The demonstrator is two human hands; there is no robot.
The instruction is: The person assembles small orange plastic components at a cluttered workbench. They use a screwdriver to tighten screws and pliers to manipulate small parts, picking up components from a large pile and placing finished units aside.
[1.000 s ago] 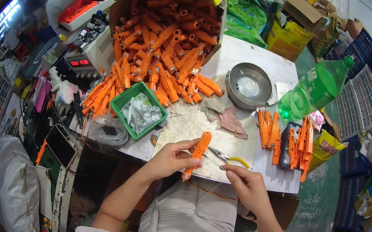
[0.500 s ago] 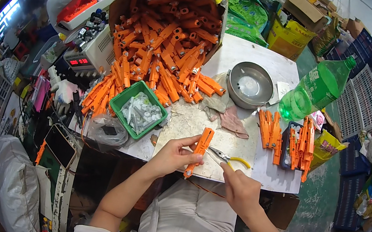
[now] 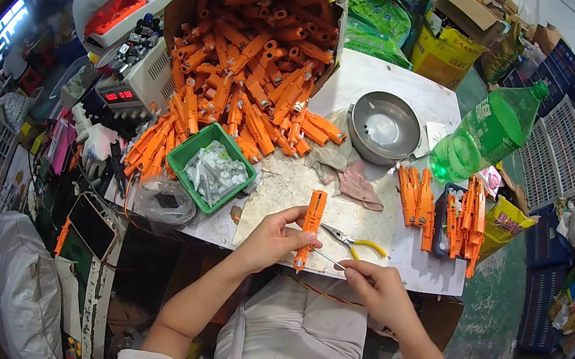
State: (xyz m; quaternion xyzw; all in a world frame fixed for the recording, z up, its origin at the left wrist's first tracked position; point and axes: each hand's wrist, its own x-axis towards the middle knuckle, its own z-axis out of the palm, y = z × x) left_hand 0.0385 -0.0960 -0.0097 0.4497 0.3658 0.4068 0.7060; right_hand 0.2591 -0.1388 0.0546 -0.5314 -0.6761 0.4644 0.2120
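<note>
My left hand (image 3: pixel 271 240) is closed around an orange plastic piece (image 3: pixel 314 214), long and narrow, held nearly upright over the table's near edge. My right hand (image 3: pixel 379 292) grips a thin metal tool (image 3: pixel 327 258) whose tip reaches the lower part of the piece. Whether the tip touches it I cannot tell. Just beyond the tool, needle-nose pliers with yellow handles (image 3: pixel 370 247) lie on the table with their jaws toward the orange piece. A green tray (image 3: pixel 176 163) of small whitish plastic parts stands left of my left hand.
Many similar orange pieces (image 3: pixel 257 91) spill from a large bag at the back left. A metal bowl (image 3: pixel 391 151), a pink cloth (image 3: pixel 360 186) and a green bottle (image 3: pixel 489 133) stand or lie farther back. More orange pieces (image 3: pixel 417 197) are stacked at right, some over a dark bin.
The orange piece has turned more upright and come slightly nearer to me. My right hand has shifted a little right and down, and the tool now lies flatter toward the piece's lower end.
</note>
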